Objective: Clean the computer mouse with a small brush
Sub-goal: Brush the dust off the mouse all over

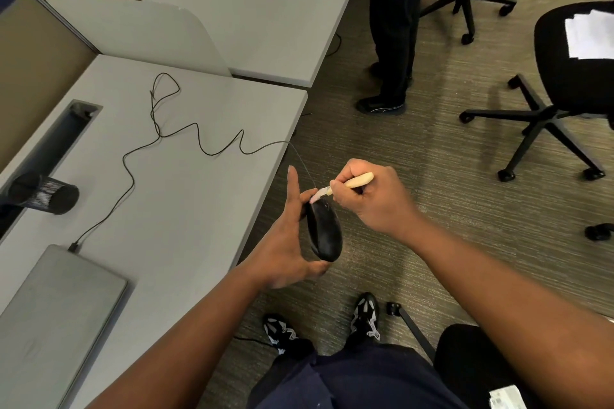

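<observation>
Brushing is underway: the left hand (285,242) cradles the mouse (325,232), the right hand (368,196) pinches the brush (345,183) at its far end; most of the shell looks unbrushed.

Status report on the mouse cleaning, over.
Left hand grips mouse, held off the desk edge. Right hand grips brush, bristles on the mouse's cable end. Nothing in the way.
</observation>
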The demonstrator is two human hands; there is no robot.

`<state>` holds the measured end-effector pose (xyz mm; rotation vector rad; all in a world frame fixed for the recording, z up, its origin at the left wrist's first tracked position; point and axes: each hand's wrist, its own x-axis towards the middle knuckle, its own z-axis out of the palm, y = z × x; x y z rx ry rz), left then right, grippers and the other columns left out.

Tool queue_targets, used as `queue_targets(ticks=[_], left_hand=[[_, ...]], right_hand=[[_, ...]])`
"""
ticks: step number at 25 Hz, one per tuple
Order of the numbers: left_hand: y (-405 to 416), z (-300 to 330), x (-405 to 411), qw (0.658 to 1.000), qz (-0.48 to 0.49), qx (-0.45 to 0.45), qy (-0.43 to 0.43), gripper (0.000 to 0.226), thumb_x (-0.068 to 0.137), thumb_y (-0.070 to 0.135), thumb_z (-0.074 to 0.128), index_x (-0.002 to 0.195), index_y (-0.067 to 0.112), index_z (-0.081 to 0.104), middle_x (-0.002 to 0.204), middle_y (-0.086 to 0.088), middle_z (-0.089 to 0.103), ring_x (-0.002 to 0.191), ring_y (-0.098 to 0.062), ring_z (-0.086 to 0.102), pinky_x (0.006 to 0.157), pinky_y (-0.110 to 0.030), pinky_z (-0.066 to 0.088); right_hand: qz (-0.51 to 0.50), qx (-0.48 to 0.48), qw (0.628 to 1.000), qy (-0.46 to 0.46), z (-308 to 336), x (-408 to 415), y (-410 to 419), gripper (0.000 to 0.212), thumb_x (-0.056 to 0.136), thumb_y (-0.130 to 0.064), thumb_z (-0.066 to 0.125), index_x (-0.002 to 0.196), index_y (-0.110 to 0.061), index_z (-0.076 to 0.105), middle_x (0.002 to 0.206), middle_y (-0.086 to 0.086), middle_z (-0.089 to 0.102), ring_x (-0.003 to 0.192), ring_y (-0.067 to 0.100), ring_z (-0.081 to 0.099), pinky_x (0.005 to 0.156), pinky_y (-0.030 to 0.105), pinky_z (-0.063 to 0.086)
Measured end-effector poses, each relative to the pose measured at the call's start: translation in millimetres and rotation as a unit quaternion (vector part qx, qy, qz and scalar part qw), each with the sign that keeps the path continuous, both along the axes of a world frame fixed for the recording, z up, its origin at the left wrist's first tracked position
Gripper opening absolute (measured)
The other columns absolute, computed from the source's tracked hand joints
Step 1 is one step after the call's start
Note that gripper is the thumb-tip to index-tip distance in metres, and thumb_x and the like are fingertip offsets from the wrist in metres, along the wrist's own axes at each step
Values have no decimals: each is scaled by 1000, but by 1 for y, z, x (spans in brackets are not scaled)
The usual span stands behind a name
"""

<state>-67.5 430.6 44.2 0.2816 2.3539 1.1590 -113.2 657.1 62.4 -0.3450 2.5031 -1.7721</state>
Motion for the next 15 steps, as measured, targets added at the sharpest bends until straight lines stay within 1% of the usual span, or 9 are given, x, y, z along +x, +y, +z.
queue_targets(ticks=[2, 4, 6, 8, 10, 11, 12, 14, 15], left_hand=[[0, 0, 0, 1000, 7, 2, -2, 164, 62, 33, 97, 152, 56, -39, 152, 55, 24, 142, 25, 31, 107, 2, 30], [0, 0, -1, 1000, 13, 5, -1, 164, 62, 31, 97, 152, 57, -38, 151, 56, 24, 143, 24, 30, 103, 5, 31], [0, 0, -2, 1000, 13, 6, 1, 164, 62, 30, 97, 152, 58, -38, 151, 54, 24, 147, 18, 31, 109, -1, 32], [1, 0, -3, 1000, 10, 4, 2, 164, 62, 31, 97, 152, 59, -37, 154, 48, 24, 153, 7, 32, 116, -15, 32], [1, 1, -3, 1000, 10, 2, 8, 164, 63, 32, 98, 152, 58, -37, 164, 34, 28, 156, 0, 32, 121, -25, 31], [2, 2, -3, 1000, 11, 3, 8, 164, 64, 31, 98, 152, 58, -37, 169, 25, 27, 157, -2, 32, 122, -27, 31], [2, 2, -3, 1000, 14, 3, 8, 164, 64, 30, 98, 152, 58, -37, 172, 20, 26, 157, -3, 31, 123, -28, 31], [1, 3, -3, 1000, 17, 4, 10, 164, 65, 28, 99, 153, 58, -36, 174, 18, 24, 158, -5, 31, 122, -27, 31], [1, 3, -3, 1000, 16, 3, 10, 164, 65, 27, 99, 153, 58, -35, 173, 18, 24, 158, -5, 31, 122, -26, 30]], right_hand=[[-5, 7, 1000, 15, -2, 1, -2, 16, 96, -24, 72, 81, -17, 69, 64, -8, 65, 54, 7, 55, 50, 19, 40], [-12, 16, 1000, 25, -4, 2, -3, 16, 96, -22, 72, 82, -16, 69, 62, -11, 62, 52, 6, 54, 49, 18, 38], [-20, 32, 999, 33, -7, 1, -3, 16, 97, -22, 72, 83, -16, 68, 62, -11, 62, 52, 7, 54, 49, 22, 40], [-30, 59, 997, 35, -8, -1, -1, 15, 97, -23, 71, 84, -15, 68, 63, -8, 63, 52, 9, 54, 49, 25, 40], [-54, 65, 996, 31, -9, -3, 4, 13, 97, -21, 70, 86, -15, 68, 64, -6, 64, 52, 9, 54, 50, 24, 40], [-66, 49, 996, 22, -8, -5, 8, 10, 97, -20, 69, 88, -16, 69, 65, -7, 64, 52, 8, 54, 49, 22, 39], [-75, 26, 997, 9, -7, -6, 10, 8, 97, -18, 68, 89, -18, 69, 64, -6, 64, 52, 7, 53, 49, 21, 38], [-83, -6, 997, -12, -4, -6, 14, 8, 96, -20, 66, 88, -22, 68, 66, 0, 67, 52, 7, 53, 48, 23, 39], [-84, -12, 996, -21, -3, -6, 14, 8, 94, -23, 65, 87, -24, 68, 68, 4, 69, 53, 15, 57, 48, 28, 41]])
